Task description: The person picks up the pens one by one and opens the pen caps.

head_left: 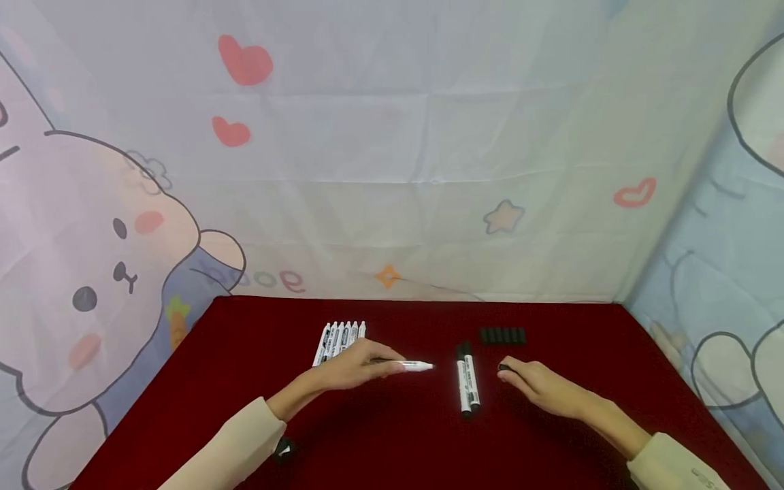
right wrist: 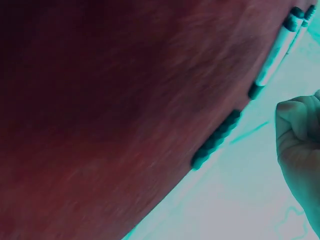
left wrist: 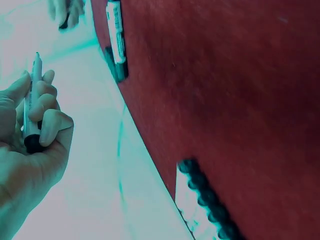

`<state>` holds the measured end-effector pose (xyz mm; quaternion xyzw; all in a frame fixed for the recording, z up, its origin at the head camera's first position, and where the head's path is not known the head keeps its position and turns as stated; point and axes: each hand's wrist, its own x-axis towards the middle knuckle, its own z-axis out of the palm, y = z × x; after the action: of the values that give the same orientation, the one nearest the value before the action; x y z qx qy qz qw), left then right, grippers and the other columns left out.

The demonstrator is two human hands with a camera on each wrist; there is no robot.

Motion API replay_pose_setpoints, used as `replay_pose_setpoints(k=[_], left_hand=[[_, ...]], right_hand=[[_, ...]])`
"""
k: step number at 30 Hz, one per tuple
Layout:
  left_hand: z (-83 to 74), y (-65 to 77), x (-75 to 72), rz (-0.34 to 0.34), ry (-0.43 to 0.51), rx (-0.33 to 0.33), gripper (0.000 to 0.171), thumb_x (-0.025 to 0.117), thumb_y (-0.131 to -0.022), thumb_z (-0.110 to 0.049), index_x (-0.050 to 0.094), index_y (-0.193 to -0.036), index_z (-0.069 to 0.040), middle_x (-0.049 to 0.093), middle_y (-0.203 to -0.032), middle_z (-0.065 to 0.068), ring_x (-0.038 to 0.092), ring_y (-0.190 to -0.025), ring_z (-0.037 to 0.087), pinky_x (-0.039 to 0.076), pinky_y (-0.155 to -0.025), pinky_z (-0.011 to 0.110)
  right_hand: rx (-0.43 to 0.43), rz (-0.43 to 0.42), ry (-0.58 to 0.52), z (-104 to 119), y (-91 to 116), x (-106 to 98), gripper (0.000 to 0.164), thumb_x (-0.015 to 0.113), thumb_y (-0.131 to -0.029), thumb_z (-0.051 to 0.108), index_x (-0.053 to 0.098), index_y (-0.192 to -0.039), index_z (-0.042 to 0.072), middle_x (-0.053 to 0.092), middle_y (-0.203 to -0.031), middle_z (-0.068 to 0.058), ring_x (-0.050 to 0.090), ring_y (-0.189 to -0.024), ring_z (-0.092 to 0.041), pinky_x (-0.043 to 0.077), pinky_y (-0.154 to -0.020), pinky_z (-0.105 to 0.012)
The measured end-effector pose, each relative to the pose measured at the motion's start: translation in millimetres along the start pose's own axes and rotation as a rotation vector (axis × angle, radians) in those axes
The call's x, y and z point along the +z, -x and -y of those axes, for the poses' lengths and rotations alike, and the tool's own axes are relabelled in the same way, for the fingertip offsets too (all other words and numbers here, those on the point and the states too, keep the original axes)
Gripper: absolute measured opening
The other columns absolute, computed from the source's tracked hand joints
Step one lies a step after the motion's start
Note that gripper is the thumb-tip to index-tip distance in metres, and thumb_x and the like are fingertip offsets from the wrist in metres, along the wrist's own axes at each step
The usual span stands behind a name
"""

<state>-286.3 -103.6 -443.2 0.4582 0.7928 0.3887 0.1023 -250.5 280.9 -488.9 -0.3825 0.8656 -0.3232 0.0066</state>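
My left hand [head_left: 361, 363] grips a white marker [head_left: 418, 366] without a cap, its pale tip pointing right. In the left wrist view the marker's black end [left wrist: 34, 144] rests against the palm. Further right, my right hand [head_left: 548, 388] pinches a small black cap [head_left: 505, 367] between thumb and fingers; the right wrist view hides this cap. Between the hands, two white markers [head_left: 468, 382] with black caps lie side by side on the red cloth. Behind the left hand lies a row of uncapped white markers [head_left: 335, 339], partly covered by that hand.
Several black caps [head_left: 503, 335] form a row at the back right of the red-covered table [head_left: 392, 442]. A pale printed curtain [head_left: 429, 150] hangs behind the table and along its sides. A small black object [head_left: 284, 449] shows under the left sleeve.
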Motion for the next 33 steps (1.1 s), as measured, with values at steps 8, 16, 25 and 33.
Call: replay_pose_setpoints(k=[8,16,25,33], left_hand=[[-7.9,-17.0,17.2,0.042,-0.028,0.014,0.025,0.058,-0.105,-0.017,0.072,-0.122,-0.006,0.075,-0.113,0.012,0.059,-0.093,0.004,0.052,-0.085,0.022],[-6.8,-9.4,21.0,0.066,-0.015,-0.022,0.026,0.058,-0.104,-0.014,0.069,-0.126,-0.005,0.072,-0.105,0.015,0.059,-0.085,0.004,0.051,-0.076,0.019],[-1.0,2.2,20.9,0.036,0.079,-0.083,0.025,0.064,-0.101,-0.011,0.068,-0.123,-0.001,0.074,-0.097,0.023,0.072,-0.082,0.04,0.054,-0.064,0.018],[5.4,16.2,9.5,0.012,0.054,-0.15,0.029,0.067,-0.1,-0.018,0.069,-0.124,-0.001,0.076,-0.099,0.017,0.074,-0.079,0.026,0.057,-0.07,0.022]], right_hand=[[0.161,0.127,-0.002,15,-6,5,0.03,0.035,-0.113,0.03,0.055,-0.123,0.009,0.063,-0.097,0.005,0.055,-0.088,-0.002,0.05,-0.08,-0.025],[0.134,0.099,0.096,20,-9,8,0.031,0.036,-0.113,0.028,0.057,-0.129,0.012,0.068,-0.11,0.006,0.061,-0.104,-0.006,0.054,-0.091,-0.035],[0.096,0.101,0.106,20,-9,11,0.031,0.047,-0.11,0.032,0.063,-0.128,0.013,0.069,-0.12,0.007,0.063,-0.111,-0.007,0.056,-0.096,-0.038],[0.079,0.119,0.077,17,-7,13,0.026,0.05,-0.109,0.03,0.065,-0.125,0.015,0.069,-0.114,0.01,0.062,-0.106,-0.001,0.056,-0.091,-0.032]])
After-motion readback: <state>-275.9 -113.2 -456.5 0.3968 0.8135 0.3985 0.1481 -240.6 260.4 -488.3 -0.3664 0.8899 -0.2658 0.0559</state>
